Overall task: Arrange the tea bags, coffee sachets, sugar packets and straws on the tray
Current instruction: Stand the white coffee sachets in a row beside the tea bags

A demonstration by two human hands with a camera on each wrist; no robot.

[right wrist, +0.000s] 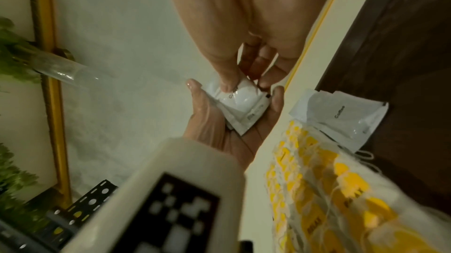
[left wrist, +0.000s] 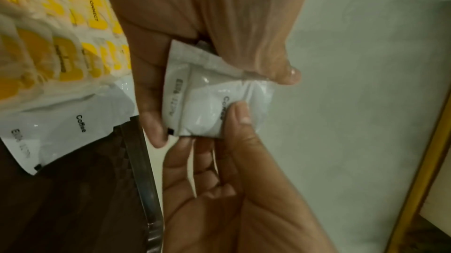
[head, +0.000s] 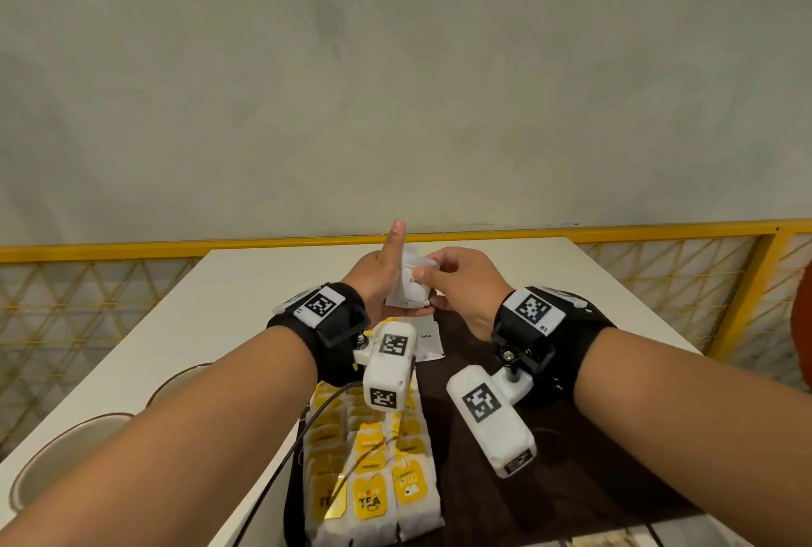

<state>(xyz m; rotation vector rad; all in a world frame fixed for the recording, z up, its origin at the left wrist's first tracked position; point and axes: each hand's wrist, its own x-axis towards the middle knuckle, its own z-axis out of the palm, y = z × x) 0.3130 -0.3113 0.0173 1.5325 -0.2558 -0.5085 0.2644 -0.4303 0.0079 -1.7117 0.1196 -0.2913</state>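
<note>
Held above the dark tray [head: 571, 458], the white coffee sachet [left wrist: 209, 106], seemingly light, soft and slick, lies cradled in the left hand [head: 378, 283] while the right hand [head: 461, 283] pinches it; flat sealed edges look the safest hold.

Tray [head: 549, 480] partly under tea bags [head: 373, 480]

Two hands were in view, the left hand [head: 380, 278] and the right hand [head: 461, 283]. Coffee sachets: one flat on the tray [head: 571, 480], the lying sachet [head: 428, 338]; a small held stack [head: 408, 283] between both hands, number not countable. Tea bags [head: 373, 480]: three overlapping rows, individual count not determinable. Bowls: two, the near bowl [head: 52, 454] and the far bowl [head: 175, 382]. One table [head: 246, 283].
</note>
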